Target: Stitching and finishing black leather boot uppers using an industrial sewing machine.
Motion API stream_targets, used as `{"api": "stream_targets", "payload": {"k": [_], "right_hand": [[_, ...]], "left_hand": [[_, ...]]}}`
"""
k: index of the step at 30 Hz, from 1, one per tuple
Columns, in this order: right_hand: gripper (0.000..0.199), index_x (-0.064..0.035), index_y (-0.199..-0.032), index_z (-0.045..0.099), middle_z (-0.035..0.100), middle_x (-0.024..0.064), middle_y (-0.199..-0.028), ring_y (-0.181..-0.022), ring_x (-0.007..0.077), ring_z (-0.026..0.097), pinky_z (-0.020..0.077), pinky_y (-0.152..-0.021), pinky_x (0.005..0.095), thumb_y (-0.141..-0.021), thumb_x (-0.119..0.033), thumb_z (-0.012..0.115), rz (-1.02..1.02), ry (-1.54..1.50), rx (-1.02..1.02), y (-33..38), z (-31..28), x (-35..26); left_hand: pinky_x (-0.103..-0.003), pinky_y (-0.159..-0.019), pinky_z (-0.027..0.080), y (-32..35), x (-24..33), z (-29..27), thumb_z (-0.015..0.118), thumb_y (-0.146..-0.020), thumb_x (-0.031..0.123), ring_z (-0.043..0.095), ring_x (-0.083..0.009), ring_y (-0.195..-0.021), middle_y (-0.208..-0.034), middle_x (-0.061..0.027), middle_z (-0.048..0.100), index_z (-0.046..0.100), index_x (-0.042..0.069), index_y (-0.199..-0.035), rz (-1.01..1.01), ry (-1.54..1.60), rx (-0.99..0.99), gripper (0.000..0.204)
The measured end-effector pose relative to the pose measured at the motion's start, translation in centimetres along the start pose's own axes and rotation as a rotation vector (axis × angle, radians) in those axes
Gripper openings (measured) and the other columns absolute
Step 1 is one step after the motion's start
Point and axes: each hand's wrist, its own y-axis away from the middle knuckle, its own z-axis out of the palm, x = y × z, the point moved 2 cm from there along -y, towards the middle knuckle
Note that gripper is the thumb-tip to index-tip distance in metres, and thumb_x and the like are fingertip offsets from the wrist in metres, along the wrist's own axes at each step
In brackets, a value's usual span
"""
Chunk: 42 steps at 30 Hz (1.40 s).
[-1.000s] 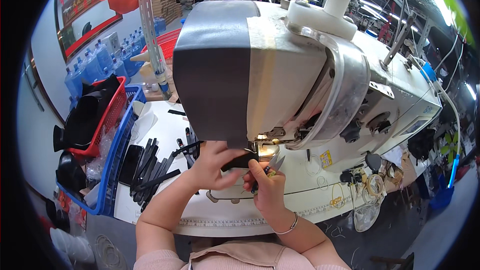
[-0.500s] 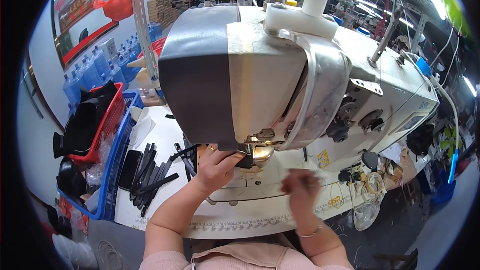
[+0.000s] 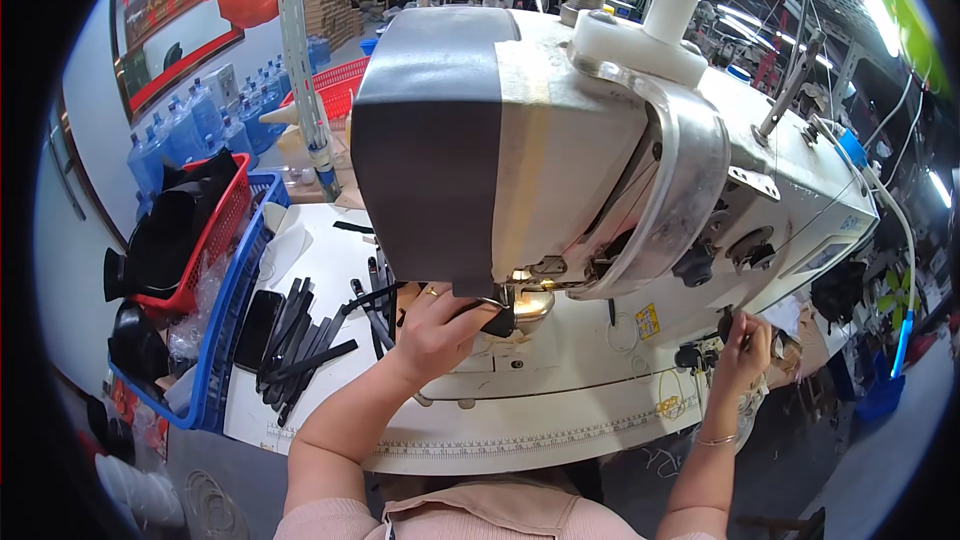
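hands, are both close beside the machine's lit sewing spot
No, only the left hand is close beside it; the right hand is well off to the right.

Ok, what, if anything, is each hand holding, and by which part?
The left hand holds a black piece by its left part, at the sewing machine. Whether the right hand holds anything cannot be told.

Against the left fingers, a dark piece looks smooth. Above them, the sewing machine pairs a matt grey covering with smooth pale paint and a glossy, metal-looking guard. Below them, the counter is smooth; leftward sits a plastic basket.
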Motion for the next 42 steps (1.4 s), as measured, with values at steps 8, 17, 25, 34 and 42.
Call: {"api": "stream_targets", "payload": {"k": [8,17,25,34,42], "right_hand": [[0.017,0.0045,-0.073,0.056,0.061,0.0123,-0.084,-0.078,0.0214,0.061,0.0476,-0.066,0.0284,-0.085,-0.003,0.064,0.148,-0.041,0.058,0.5,0.7,-1.2],[0.014,0.0043,-0.078,0.062,0.063,0.0127,-0.086,-0.082,0.0227,0.062,0.0483,-0.067,0.0299,-0.087,-0.005,0.062,0.128,-0.015,0.096,0.8,0.7,-1.4],[0.016,0.0042,-0.075,0.061,0.063,0.0127,-0.086,-0.082,0.0233,0.063,0.0481,-0.068,0.0312,-0.087,-0.007,0.063,0.112,-0.031,0.129,0.8,0.9,-1.4],[0.017,0.0044,-0.074,0.059,0.063,0.0130,-0.086,-0.083,0.0235,0.063,0.0485,-0.070,0.0316,-0.087,-0.006,0.063,0.143,-0.069,0.139,1.1,1.0,-1.0],[0.017,0.0034,-0.073,0.059,0.064,0.0125,-0.086,-0.085,0.0238,0.062,0.0481,-0.074,0.0327,-0.087,-0.006,0.063,0.163,-0.063,0.146,1.1,0.9,-1.2]], "left_hand": [[-0.033,-0.067,0.049,-0.3,-0.1,0.4,0.065,-0.060,-0.005,0.061,-0.0266,-0.081,-0.087,-0.0073,0.063,0.067,0.006,-0.084,-0.035,0.052,0.022,0.026],[-0.032,-0.063,0.049,-0.5,0.1,0.2,0.065,-0.060,-0.005,0.061,-0.0258,-0.077,-0.085,-0.0072,0.063,0.067,0.006,-0.082,-0.024,0.040,0.043,0.025],[-0.034,-0.063,0.049,-0.1,0.1,-0.1,0.065,-0.060,-0.005,0.061,-0.0274,-0.076,-0.085,-0.0080,0.062,0.067,0.007,-0.086,-0.009,0.036,0.007,0.028],[-0.038,-0.075,0.052,0.1,0.3,-0.5,0.064,-0.060,-0.001,0.062,-0.0260,-0.078,-0.085,-0.0075,0.060,0.068,0.008,-0.090,0.062,-0.038,-0.066,0.032],[-0.039,-0.080,0.052,-0.4,0.8,-0.7,0.063,-0.061,0.001,0.062,-0.0252,-0.080,-0.085,-0.0075,0.060,0.067,0.006,-0.090,0.076,-0.036,-0.063,0.031]]}}
